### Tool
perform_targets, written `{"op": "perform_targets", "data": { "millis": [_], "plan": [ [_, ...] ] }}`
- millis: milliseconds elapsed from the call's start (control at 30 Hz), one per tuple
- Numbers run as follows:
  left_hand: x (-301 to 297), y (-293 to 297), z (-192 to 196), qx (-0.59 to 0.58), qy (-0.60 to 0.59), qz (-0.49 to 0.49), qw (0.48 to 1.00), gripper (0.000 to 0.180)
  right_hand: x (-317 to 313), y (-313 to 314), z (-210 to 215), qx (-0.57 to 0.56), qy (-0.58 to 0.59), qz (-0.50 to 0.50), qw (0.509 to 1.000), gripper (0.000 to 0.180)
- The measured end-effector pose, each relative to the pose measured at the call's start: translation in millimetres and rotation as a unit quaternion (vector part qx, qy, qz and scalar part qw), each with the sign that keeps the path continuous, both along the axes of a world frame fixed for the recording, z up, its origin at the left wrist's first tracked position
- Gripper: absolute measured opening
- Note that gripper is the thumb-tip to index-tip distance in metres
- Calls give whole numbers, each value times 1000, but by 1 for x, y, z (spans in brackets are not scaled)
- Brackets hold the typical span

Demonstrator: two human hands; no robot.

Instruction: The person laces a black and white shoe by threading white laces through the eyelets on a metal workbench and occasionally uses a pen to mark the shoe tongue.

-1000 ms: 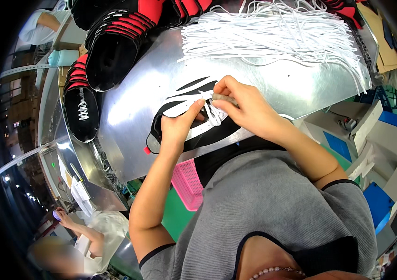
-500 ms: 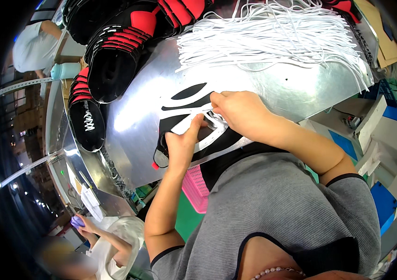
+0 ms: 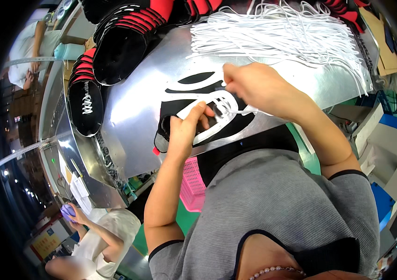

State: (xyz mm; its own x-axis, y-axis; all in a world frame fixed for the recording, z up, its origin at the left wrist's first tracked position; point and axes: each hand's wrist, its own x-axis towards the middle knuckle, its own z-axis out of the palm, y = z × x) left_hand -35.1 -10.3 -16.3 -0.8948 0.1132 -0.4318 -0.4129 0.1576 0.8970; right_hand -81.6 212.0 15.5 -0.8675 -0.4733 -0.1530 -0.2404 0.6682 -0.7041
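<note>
A black and white shoe upper lies on the metal table, with a red tab at its near-left corner. My left hand grips it by the white eyelet edge, thumb on top and fingertips showing through the opening. White shoelace is looped through the eyelets, and one length runs right beneath my right wrist. Raised just above the upper's far right side, my right hand is closed, its fingers pinched around a bit of the lace. Motion blurs those fingertips a little.
A thick bundle of white laces covers the far side of the metal table. Black and red shoe uppers are piled at the far left. A pink basket sits below the table edge. Another person works at lower left.
My right hand has lifted from the eyelets and moved up and right, drawing the lace into a wider loop. My left hand keeps its hold on the upper.
</note>
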Motion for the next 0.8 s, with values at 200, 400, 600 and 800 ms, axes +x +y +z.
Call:
{"op": "perform_targets", "data": {
  "millis": [200,400,600,800],
  "plan": [
    [-3,7,6,12,-21,1,1000,33,8,-31,-68,-265,34,-124,956,19],
    [-20,8,-6,-17,-10,16,1000,34,9,-39,-79,-250,79,-132,956,16],
    [13,-30,31,240,-120,18,963,34,8,-49,-83,-163,119,-176,963,17],
    [58,-84,162,592,216,149,762,21,7,-52,-87,-128,151,-195,961,18]
  ]
}}
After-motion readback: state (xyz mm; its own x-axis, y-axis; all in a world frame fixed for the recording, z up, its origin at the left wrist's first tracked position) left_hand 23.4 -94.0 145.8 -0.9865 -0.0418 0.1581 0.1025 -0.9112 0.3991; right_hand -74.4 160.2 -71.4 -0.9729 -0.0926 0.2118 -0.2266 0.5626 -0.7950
